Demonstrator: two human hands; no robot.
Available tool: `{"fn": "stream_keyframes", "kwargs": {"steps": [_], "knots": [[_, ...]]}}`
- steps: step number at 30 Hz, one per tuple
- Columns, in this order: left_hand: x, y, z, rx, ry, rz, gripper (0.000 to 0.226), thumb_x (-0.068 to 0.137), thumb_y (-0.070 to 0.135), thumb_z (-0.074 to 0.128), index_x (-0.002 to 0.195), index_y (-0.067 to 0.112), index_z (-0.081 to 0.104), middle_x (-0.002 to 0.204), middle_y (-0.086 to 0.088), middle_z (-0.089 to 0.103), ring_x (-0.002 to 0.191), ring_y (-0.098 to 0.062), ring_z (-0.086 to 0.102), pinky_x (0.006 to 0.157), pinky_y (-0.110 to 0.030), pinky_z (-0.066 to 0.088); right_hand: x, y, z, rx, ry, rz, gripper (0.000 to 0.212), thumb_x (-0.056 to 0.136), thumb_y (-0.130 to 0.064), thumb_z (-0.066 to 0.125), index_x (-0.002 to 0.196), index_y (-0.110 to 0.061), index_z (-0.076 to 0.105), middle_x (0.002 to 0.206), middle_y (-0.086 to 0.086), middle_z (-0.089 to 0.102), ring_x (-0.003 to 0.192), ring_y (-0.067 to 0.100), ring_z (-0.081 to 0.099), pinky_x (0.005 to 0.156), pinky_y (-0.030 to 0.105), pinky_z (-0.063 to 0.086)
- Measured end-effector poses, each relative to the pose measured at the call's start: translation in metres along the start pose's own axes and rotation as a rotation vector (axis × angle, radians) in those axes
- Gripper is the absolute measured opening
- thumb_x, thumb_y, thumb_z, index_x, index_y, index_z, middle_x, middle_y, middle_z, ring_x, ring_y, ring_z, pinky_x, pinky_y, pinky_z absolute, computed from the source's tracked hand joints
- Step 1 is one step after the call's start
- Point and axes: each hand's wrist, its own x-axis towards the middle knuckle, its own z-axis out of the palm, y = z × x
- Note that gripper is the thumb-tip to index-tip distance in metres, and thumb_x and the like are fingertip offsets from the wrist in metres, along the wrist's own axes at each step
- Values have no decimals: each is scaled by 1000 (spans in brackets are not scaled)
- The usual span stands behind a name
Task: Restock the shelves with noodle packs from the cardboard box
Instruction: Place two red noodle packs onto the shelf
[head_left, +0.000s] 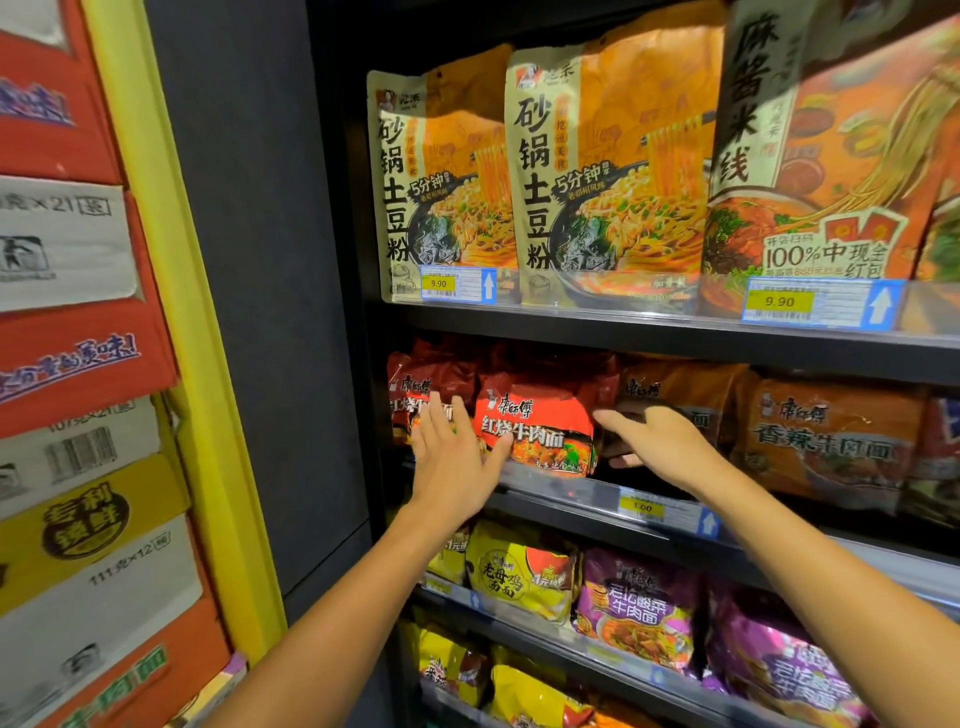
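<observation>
both our hands at the red noodle pack (535, 421) on the middle shelf (571, 491).

from the head view, our left hand (452, 460) lies flat with fingers spread, thumb against the pack's left edge; our right hand (657, 441) reaches in at its right side, fingers fairly straight, gripping nothing. orange packs (831, 436) stand just beside, stacked cartons (78, 364) on our left.

Both of my arms are extended forward and upward, bare to past the elbow. My left hand (451, 457) is raised with the palm facing away from me, fingers straight and slightly spread, thumb angled out to the right. My right hand (655, 441) is level with it, knuckles up, index finger and thumb reaching left, remaining fingers loosely bent. The hands are apart.
</observation>
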Motion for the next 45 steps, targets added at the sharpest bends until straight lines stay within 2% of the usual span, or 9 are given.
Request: {"fn": "stream_keyframes", "kwargs": {"steps": [2, 4, 8, 13, 18, 26, 32, 39, 45], "knots": [[-5, -6, -2, 34, 48, 21, 93, 95, 72, 21, 158, 7, 0, 164, -20, -11, 152, -34, -10, 124, -51, 3, -9, 0, 1, -23, 37, -41, 82, 73, -79, 58, 103, -3, 62, 85, 8, 75, 71, 13, 75, 83, 48, 59], [-11, -11, -5, 33, 99, 78, 89, 96, 69, 25, 158, 9, 5, 165, -17, -4, 153, -31, -5, 124, -50, 7, -18, -2, -1, -146, 59, -61, 92, 70, -81, 55, 107, 2, 57, 84, 11, 73, 76, 18, 74, 80, 49, 58], [-29, -13, -10, -43, 119, 208, 77, 99, 61, 33, 158, 15, 13, 166, -7, 1, 153, -25, -1, 124, -46, 12, -36, 1, -12, -292, 124, -81, 82, 80, -76, 54, 121, -4, 58, 93, 6, 69, 96, 23, 63, 83, 43, 53], [-53, -3, -3, -79, 118, 399, 68, 100, 53, 40, 156, 20, 22, 164, -1, 15, 152, -22, 12, 122, -46, 23, -78, 21, -33, -316, 194, -135, 74, 89, -60, 58, 148, -17, 41, 145, 2, 53, 128, 23, 53, 102, 37, 46], [-83, 41, 20, -113, 116, 724, 62, 100, 48, 43, 151, 14, 37, 158, -5, 32, 150, -24, 24, 120, -47, 27, -137, 66, -55, -454, 320, -198, 62, 93, -51, 59, 146, -25, 44, 148, -7, 48, 137, 13, 43, 109, 31, 37], [-156, 147, 61, -158, -66, 992, 60, 100, 52, 41, 146, 13, 47, 153, -6, 41, 147, -28, 31, 118, -50, 29, -272, 159, -103, -605, 401, -89, 57, 92, -44, 64, 141, -19, 50, 142, 0, 53, 134, 17, 44, 111, 35, 37], [-237, 238, 78, -146, -194, 1089, 62, 97, 56, 39, 137, 11, 54, 143, -11, 52, 132, -34, 48, 111, -46, 37, -392, 229, -150, -617, 395, 24, 61, 90, -55, 58, 140, -21, 50, 139, 0, 55, 131, 20, 47, 109, 36, 41], [-405, 389, 115, -219, -315, 1286, 61, 97, 54, 40, 122, 4, 65, 123, -16, 64, 111, -38, 62, 97, -48, 50, -605, 331, -220, -584, 387, 232, 65, 88, -55, 57, 135, -12, 56, 133, 8, 60, 126, 26, 53, 110, 37, 41], [-548, 501, 154, -278, -560, 1417, 64, 99, 59, 34, 122, 7, 64, 120, -15, 65, 107, -35, 63, 97, -42, 47, -763, 398, -274, -571, 405, 519, 66, 88, -56, 60, 138, -13, 55, 139, 8, 58, 131, 26, 50, 110, 29, 33]]}}
